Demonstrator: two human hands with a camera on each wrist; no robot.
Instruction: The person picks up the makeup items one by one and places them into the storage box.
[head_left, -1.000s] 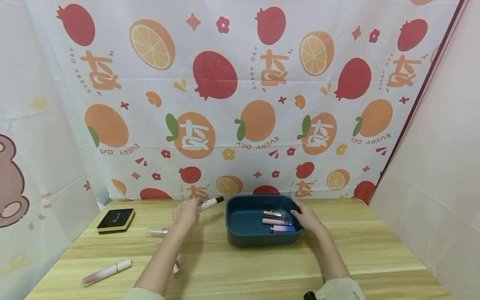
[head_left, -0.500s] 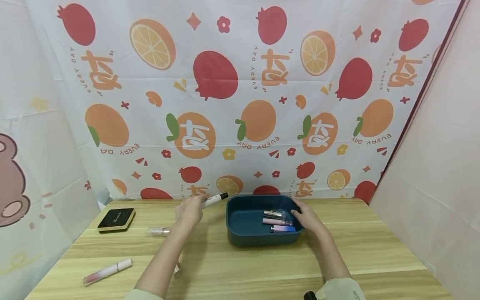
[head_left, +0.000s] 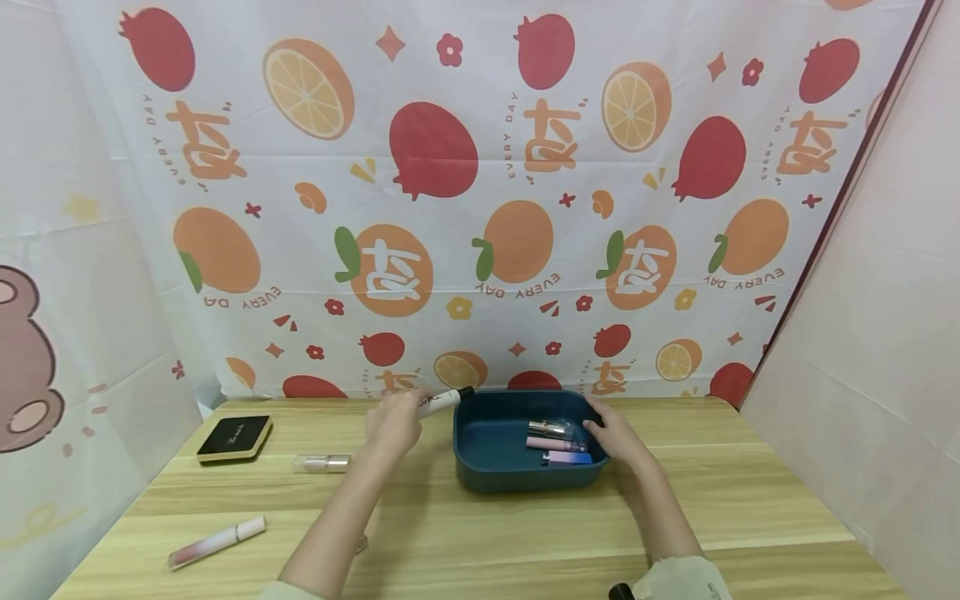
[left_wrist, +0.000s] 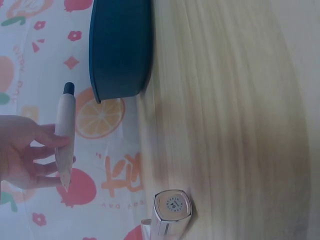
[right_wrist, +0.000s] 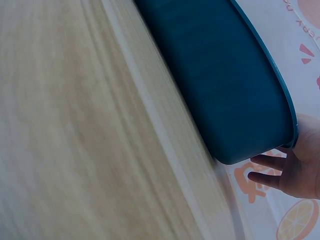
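Observation:
My left hand (head_left: 393, 423) pinches a white tube with a black cap (head_left: 442, 403) between thumb and fingers. The cap is at the blue box's left rim in the head view. In the left wrist view the tube (left_wrist: 65, 125) tapers to a thin end below the fingers. The deep blue rectangular box (head_left: 525, 480) stands on the table. My right hand (head_left: 618, 437) grips its right end, thumb over the rim and fingers outside. Inside the box lie a clear-and-metallic tube (head_left: 550, 428), a pink tube (head_left: 555, 443) and a purple-blue tube (head_left: 567, 457).
On the left of the table lie a black compact case (head_left: 234, 438), a clear lipstick tube (head_left: 322, 463) and a pink-and-white lip gloss (head_left: 217, 542). Another small item (head_left: 362, 543) is mostly hidden by the left forearm. A fruit-print cloth (head_left: 480, 167) hangs behind the table.
My left hand has moved right with the white tube, bringing its black cap to the box's left rim. The right hand and the box have stayed in place.

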